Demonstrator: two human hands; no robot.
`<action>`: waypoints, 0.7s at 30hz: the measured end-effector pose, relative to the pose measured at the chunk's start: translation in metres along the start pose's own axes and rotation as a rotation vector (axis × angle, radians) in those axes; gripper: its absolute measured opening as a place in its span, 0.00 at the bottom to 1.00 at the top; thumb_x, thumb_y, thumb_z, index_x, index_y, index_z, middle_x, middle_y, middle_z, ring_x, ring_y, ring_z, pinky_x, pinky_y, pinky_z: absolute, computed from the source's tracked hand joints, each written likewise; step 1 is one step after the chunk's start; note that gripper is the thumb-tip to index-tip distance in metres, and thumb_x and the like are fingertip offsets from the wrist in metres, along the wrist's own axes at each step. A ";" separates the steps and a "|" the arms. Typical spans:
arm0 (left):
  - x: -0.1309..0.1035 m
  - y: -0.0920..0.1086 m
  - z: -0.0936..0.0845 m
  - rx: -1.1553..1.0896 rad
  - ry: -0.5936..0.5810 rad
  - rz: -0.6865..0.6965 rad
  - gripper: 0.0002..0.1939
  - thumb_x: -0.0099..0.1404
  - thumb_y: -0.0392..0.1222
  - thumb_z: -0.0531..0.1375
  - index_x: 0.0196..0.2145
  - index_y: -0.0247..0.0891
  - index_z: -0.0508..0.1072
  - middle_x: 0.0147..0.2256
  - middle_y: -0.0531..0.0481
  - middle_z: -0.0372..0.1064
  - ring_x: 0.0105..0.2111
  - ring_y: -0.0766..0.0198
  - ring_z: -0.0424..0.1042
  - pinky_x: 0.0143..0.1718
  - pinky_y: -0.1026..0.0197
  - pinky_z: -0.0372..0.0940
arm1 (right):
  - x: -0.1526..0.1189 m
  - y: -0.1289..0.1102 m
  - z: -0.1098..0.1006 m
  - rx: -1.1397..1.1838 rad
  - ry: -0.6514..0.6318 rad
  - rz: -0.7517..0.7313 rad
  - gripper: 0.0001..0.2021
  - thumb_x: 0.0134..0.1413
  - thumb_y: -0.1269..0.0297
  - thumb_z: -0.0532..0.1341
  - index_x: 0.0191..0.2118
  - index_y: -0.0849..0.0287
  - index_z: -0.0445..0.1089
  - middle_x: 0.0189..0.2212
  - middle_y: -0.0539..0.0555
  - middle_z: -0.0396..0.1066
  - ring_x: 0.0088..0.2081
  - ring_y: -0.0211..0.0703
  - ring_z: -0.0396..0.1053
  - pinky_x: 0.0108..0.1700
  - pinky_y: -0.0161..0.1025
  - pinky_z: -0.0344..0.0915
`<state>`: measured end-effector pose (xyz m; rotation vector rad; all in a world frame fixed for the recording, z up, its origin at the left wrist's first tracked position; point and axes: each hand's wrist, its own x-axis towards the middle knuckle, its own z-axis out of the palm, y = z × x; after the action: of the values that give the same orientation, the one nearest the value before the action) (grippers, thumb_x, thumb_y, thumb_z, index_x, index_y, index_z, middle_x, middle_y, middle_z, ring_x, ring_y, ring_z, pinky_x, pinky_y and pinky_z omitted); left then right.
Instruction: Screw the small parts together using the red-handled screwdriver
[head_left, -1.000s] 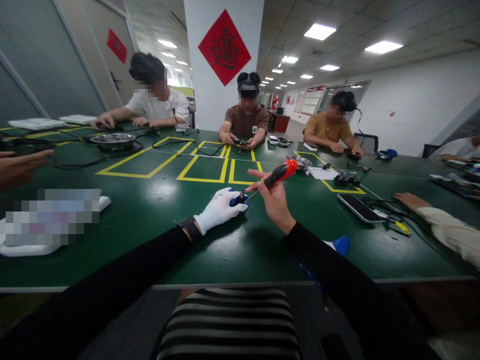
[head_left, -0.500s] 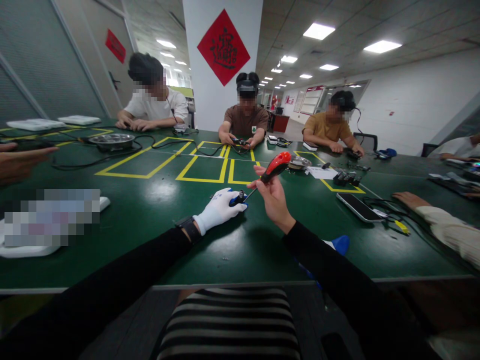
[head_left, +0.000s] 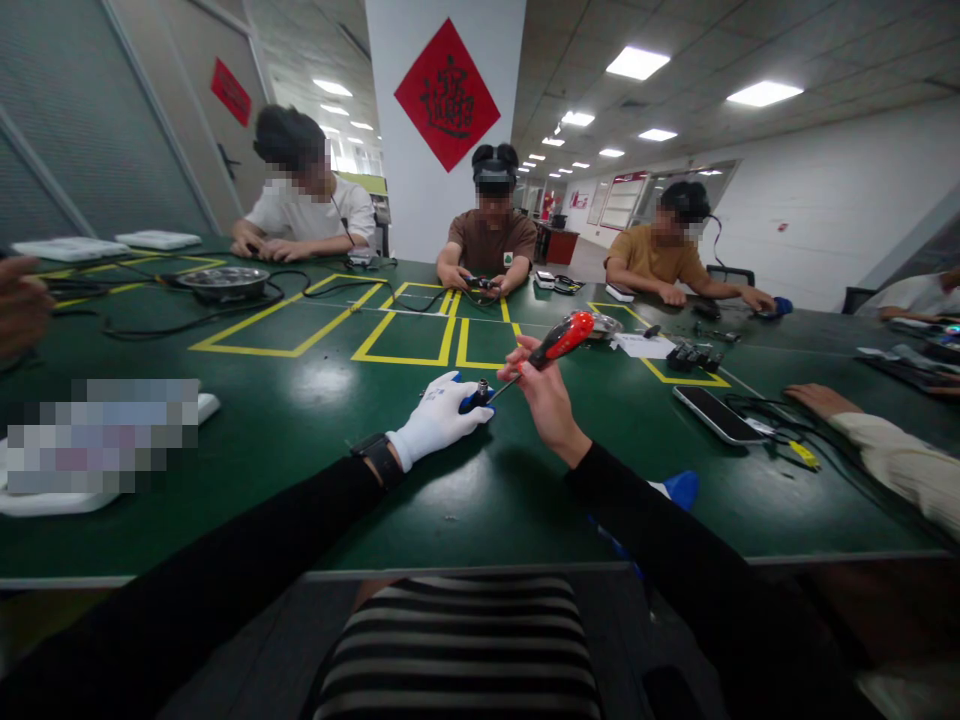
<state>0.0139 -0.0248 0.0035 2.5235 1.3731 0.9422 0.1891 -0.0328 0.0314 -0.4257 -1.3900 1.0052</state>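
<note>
Over the last half second: the bare right hand (head_left: 551, 400) is swinging the screwdriver with red-and-black handle and thin metal shank (head_left: 559, 342). Handle end is now leaning lower and further toward the table's right edge, showing more black, so the driver is probably being turned. Fingers are gripping round the handle's front.

Left hand (head_left: 439, 410), in a white glove with blue fingertips, is staying put, clamping the small black part with upright metal post (head_left: 475, 402) over the dark green table (head_left: 465, 500), in from the middle of its near edge. Shank is running to that part; can't tell if the tip is seated. Reading: workpiece is holding steady, only the tool is moving.

Elsewhere: co-worker in mustard-yellow T-shirt (head_left: 664, 262) at the far edge is now reaching to a blue item (head_left: 782, 306); another co-worker's hand (head_left: 19, 305) is shifting outward at far left.
</note>
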 end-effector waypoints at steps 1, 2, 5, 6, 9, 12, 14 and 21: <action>0.000 -0.001 0.001 0.002 -0.003 0.000 0.18 0.63 0.56 0.55 0.36 0.40 0.75 0.35 0.49 0.75 0.45 0.53 0.69 0.62 0.47 0.52 | 0.000 -0.002 0.001 -0.031 -0.005 -0.012 0.14 0.58 0.61 0.58 0.50 0.52 0.62 0.45 0.52 0.67 0.40 0.39 0.70 0.48 0.43 0.67; 0.000 -0.001 0.001 0.002 -0.004 -0.006 0.18 0.62 0.56 0.56 0.37 0.40 0.75 0.36 0.49 0.75 0.46 0.53 0.69 0.62 0.47 0.52 | 0.001 -0.003 0.001 -0.058 -0.006 -0.026 0.15 0.58 0.60 0.59 0.50 0.52 0.62 0.48 0.53 0.67 0.41 0.40 0.70 0.49 0.44 0.67; -0.001 -0.003 0.002 -0.001 -0.009 -0.024 0.19 0.62 0.56 0.56 0.39 0.40 0.75 0.38 0.48 0.75 0.51 0.51 0.66 0.62 0.47 0.52 | 0.002 -0.006 0.003 -0.117 0.031 -0.070 0.14 0.56 0.61 0.62 0.48 0.53 0.62 0.40 0.51 0.71 0.41 0.41 0.70 0.50 0.45 0.66; -0.001 -0.003 0.002 -0.002 -0.014 -0.028 0.19 0.62 0.56 0.55 0.40 0.40 0.75 0.39 0.48 0.74 0.52 0.50 0.65 0.62 0.47 0.52 | 0.002 -0.006 0.003 -0.128 0.052 -0.082 0.14 0.55 0.61 0.63 0.46 0.53 0.62 0.35 0.49 0.70 0.39 0.40 0.69 0.49 0.44 0.66; -0.001 -0.003 0.001 -0.009 -0.030 -0.043 0.20 0.62 0.57 0.56 0.41 0.41 0.75 0.41 0.47 0.74 0.54 0.50 0.64 0.62 0.45 0.52 | 0.001 -0.004 0.002 -0.109 0.083 -0.094 0.13 0.56 0.63 0.62 0.46 0.52 0.62 0.31 0.46 0.65 0.34 0.38 0.67 0.46 0.42 0.67; -0.001 -0.004 0.002 -0.020 -0.027 -0.048 0.19 0.62 0.57 0.56 0.40 0.41 0.76 0.41 0.48 0.74 0.54 0.49 0.64 0.62 0.45 0.51 | 0.000 -0.002 0.001 -0.072 0.045 -0.071 0.14 0.59 0.62 0.57 0.51 0.51 0.61 0.37 0.49 0.67 0.38 0.40 0.69 0.48 0.44 0.67; -0.001 -0.005 0.003 -0.023 -0.019 -0.044 0.19 0.62 0.57 0.56 0.40 0.41 0.76 0.40 0.47 0.74 0.54 0.49 0.64 0.61 0.45 0.52 | 0.000 -0.003 0.001 -0.107 0.019 -0.069 0.16 0.59 0.61 0.57 0.52 0.51 0.61 0.45 0.52 0.68 0.42 0.41 0.70 0.50 0.46 0.67; 0.000 -0.003 0.000 -0.025 -0.015 -0.009 0.16 0.62 0.55 0.56 0.36 0.40 0.75 0.35 0.48 0.75 0.46 0.52 0.69 0.61 0.46 0.53 | -0.002 -0.015 0.010 -0.166 -0.021 -0.115 0.15 0.54 0.61 0.65 0.45 0.54 0.63 0.49 0.55 0.69 0.40 0.41 0.72 0.51 0.48 0.68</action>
<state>0.0120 -0.0231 0.0029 2.4990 1.3596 0.9314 0.1845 -0.0455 0.0433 -0.4535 -1.5060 0.8062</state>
